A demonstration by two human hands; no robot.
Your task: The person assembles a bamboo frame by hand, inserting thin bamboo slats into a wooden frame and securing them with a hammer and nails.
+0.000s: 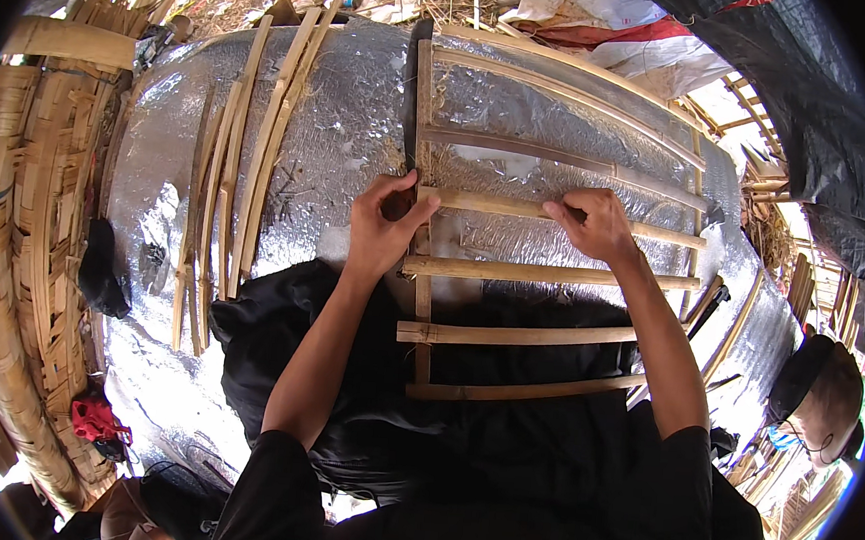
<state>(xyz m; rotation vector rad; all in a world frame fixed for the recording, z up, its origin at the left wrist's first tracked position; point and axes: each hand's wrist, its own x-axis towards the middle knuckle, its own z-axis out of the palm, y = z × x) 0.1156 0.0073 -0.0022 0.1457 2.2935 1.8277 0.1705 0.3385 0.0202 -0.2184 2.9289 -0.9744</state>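
In front of me lies a ladder-like frame of split bamboo, with several crosswise slats over two thin upright strips (420, 357). My left hand (383, 228) is closed at the left end of one bamboo slat (492, 204), thumb and forefinger about it where it crosses the left strip. My right hand (596, 224) pinches the same slat further right. A machete (412, 93) with a dark blade lies along the frame's left side. Its brown handle shows in the gap of my left hand; whether the palm touches it is hidden.
Silvery foil sheeting (346, 144) spreads beneath the frame. Loose bamboo strips (281, 109) lie on it at the left. A woven bamboo panel (50, 223) stands far left, and a red item (99, 419) lies near it. Another person in a black cap (808, 377) is at the right.
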